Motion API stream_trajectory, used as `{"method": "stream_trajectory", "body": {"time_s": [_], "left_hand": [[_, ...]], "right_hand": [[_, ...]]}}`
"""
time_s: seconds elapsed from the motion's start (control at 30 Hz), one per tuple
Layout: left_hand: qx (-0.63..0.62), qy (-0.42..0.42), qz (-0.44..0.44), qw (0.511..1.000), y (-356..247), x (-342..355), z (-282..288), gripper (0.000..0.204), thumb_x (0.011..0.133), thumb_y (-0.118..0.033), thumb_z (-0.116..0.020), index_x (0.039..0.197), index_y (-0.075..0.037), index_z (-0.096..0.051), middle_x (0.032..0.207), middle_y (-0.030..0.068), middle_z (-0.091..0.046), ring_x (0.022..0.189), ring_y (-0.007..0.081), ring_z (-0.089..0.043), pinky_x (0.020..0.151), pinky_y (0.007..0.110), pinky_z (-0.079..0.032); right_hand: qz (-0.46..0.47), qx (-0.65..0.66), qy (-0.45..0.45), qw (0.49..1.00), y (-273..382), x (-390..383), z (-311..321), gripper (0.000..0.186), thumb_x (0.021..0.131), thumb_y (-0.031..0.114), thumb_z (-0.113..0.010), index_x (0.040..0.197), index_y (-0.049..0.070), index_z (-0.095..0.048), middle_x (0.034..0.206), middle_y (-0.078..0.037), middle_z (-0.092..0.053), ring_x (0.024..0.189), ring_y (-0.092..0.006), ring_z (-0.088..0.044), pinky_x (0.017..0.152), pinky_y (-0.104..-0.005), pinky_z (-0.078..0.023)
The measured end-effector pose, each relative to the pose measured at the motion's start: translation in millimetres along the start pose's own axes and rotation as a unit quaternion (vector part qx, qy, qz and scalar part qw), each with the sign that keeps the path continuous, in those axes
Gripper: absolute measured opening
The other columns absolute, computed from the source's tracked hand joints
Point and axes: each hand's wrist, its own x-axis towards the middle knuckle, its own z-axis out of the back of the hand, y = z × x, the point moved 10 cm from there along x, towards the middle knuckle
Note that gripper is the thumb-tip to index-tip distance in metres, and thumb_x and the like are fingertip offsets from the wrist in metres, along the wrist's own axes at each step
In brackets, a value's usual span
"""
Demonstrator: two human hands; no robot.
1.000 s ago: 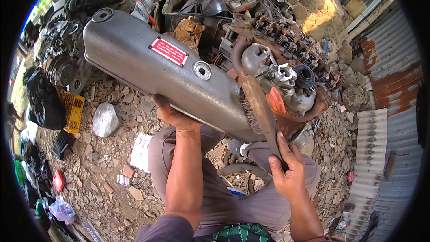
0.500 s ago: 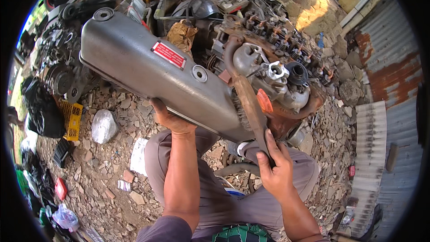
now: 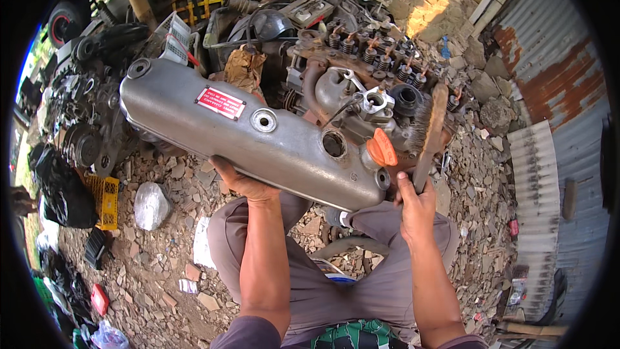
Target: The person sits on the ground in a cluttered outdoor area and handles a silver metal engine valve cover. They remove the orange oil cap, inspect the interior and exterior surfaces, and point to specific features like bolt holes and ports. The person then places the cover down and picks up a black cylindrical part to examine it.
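A long grey metal valve cover (image 3: 290, 158) with a red label lies slantwise across my lap, in the air above my knees. My left hand (image 3: 245, 184) supports it from below at its near edge, thumb against the side; most of the fingers are hidden beneath. Near its right end is an open round filler hole (image 3: 334, 144), and an orange cap (image 3: 383, 148) sits beside that end. My right hand (image 3: 418, 205) grips the handle of a wooden wire brush (image 3: 433, 132), bristles facing left. The brush is raised just right of the cover, apart from it.
Beyond the cover rests an engine cylinder head (image 3: 374, 58) with rows of valve springs. Crates of metal parts (image 3: 216, 29) stand behind it. On the left are greasy engine parts (image 3: 84, 145), a black bag (image 3: 61, 187) and a yellow crate (image 3: 104, 200). Corrugated sheeting (image 3: 575, 155) borders the right.
The wire brush has moved right and up, off the valve cover, uncovering the filler hole. The cover has tilted to lie more level, still in my left hand.
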Motion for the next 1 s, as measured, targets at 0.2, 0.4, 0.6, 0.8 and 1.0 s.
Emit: {"method": "stream_trajectory", "body": {"time_s": [0.2, 0.4, 0.6, 0.8, 1.0], "left_hand": [[0.001, -0.001, 0.017, 1.0, 9.5, -7.2, -13.4, 0.077, 0.092, -0.065, -0.051, 0.147, -0.014, -0.038, 0.142, 0.0066, -0.049, 0.128, 0.0274, -0.049, 0.11, 0.049, -0.039], [-0.005, -0.005, 0.05, 0.999, 18.3, -16.1, -10.8, 0.077, 0.093, -0.068, -0.044, 0.149, -0.016, -0.035, 0.147, 0.0047, -0.044, 0.134, 0.0274, -0.044, 0.113, 0.05, -0.036], [0.022, -0.019, 0.103, 0.994, 22.3, -18.3, -25.7, 0.076, 0.095, -0.064, -0.043, 0.152, -0.016, -0.029, 0.151, 0.0073, -0.038, 0.135, 0.0298, -0.042, 0.11, 0.051, -0.04], [0.046, -0.051, 0.047, 0.997, 14.4, -13.3, -24.0, 0.097, 0.082, -0.079, -0.051, 0.151, -0.014, -0.031, 0.153, 0.0067, -0.035, 0.14, 0.0295, -0.035, 0.118, 0.051, -0.026], [-0.073, -0.053, 0.12, 0.989, 28.5, -4.2, -7.8, 0.103, 0.078, -0.082, -0.053, 0.152, -0.014, -0.03, 0.155, 0.0084, -0.033, 0.142, 0.0326, -0.031, 0.119, 0.054, -0.023]], "right_hand": [[-0.195, 0.267, -0.005, 0.944, -80.1, -6.4, -1.2, 0.034, 0.098, 0.036, -0.06, 0.119, 0.009, -0.061, 0.111, -0.005, -0.066, 0.098, -0.0186, -0.065, 0.081, -0.0335, -0.053], [-0.21, 0.366, 0.053, 0.905, -85.7, -12.8, -25.3, 0.032, 0.097, 0.03, -0.053, 0.119, 0.009, -0.061, 0.115, -0.005, -0.067, 0.105, -0.0196, -0.065, 0.091, -0.0389, -0.053], [-0.201, 0.437, -0.059, 0.875, -81.5, -16.0, 12.2, 0.031, 0.095, 0.023, -0.05, 0.115, 0.003, -0.062, 0.11, -0.011, -0.068, 0.1, -0.0236, -0.066, 0.092, -0.039, -0.052], [-0.138, 0.477, -0.022, 0.868, -59.5, -1.1, 43.2, 0.031, 0.096, 0.019, -0.047, 0.112, -0.003, -0.061, 0.107, -0.014, -0.067, 0.097, -0.024, -0.067, 0.09, -0.0398, -0.054], [-0.081, 0.424, -0.015, 0.902, -49.7, 38.1, 75.7, 0.028, 0.096, 0.014, -0.048, 0.107, -0.007, -0.063, 0.1, -0.014, -0.066, 0.088, -0.0214, -0.068, 0.079, -0.0361, -0.057]]}}
